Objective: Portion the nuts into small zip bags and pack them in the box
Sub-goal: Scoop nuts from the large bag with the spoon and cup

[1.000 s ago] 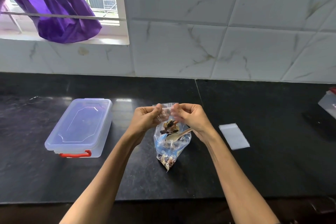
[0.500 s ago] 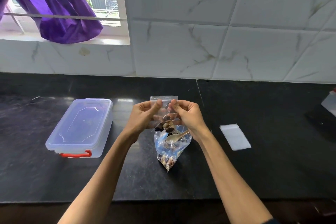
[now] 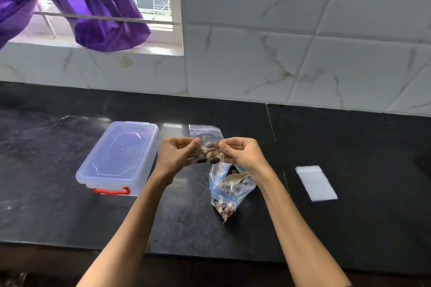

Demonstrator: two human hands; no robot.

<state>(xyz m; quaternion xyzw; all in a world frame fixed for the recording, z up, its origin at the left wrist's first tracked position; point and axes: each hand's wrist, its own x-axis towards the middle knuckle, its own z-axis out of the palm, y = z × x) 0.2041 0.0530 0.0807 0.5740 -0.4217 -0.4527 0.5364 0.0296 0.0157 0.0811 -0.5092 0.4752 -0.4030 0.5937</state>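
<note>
Nearest on the black stone countertop (image 3: 70, 205): large clear supply bag with blue print (image 3: 229, 190), standing open, mixed nuts pooled at its bottom, a pale plastic spoon (image 3: 234, 179) resting inside its mouth.

Just above it, both hands are up off the counter. Left hand (image 3: 178, 155) and right hand (image 3: 241, 154) each pinch one side of a small clear zip bag (image 3: 205, 134), thumbs and fingers curled onto the film. A portion of mixed light and dark nuts (image 3: 210, 157) sits in the bag's lower part, between the two hands; the bag's top edge sticks up beyond the fingers.

Left of the hands: translucent rectangular plastic box with red latch (image 3: 117, 158), lid on. Right, well apart: a flat empty small white-clear zip bag (image 3: 316, 183) lying on the counter.

Far side: white marble-look wall tiles (image 3: 303, 53), barred window with purple cloth (image 3: 100, 11) draped over the bars.

Step, as I read it: sealing one filled portion. Can't tell whether the zip is already closed. Next move likely needs the strip pressed shut along its full width, then the box lid has to come off before anything is packed. One spare bag visible, so at least one more portion looks pending.

Writing: none legible. Blue print on the supply bag is too crumpled to read.
</note>
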